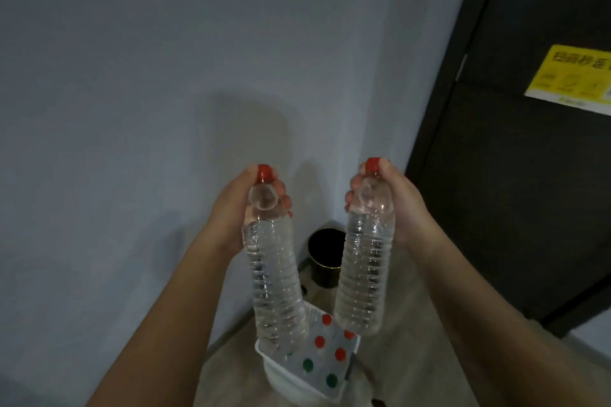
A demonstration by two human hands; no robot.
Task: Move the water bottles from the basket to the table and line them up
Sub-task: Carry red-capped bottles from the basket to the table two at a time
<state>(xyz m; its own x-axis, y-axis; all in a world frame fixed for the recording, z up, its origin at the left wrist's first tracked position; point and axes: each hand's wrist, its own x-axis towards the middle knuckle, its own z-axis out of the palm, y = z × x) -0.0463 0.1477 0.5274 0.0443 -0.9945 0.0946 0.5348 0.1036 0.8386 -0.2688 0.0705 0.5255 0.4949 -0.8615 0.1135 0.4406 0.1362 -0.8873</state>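
Hands hold one clear water bottle each, lifted above the white basket (284, 380) on the floor. The left hand (231, 205) is closed around the neck of the left bottle (272, 271), fingers wrapped just under its red cap. The right hand (393, 198) grips the right bottle (363, 261) the same way. Both bottles hang cap-up, their bases near the basket's rim. Inside the basket stand more bottles (325, 353), seemingly seven, with red and green caps. A dark bin (325, 258) sits by the wall corner behind.
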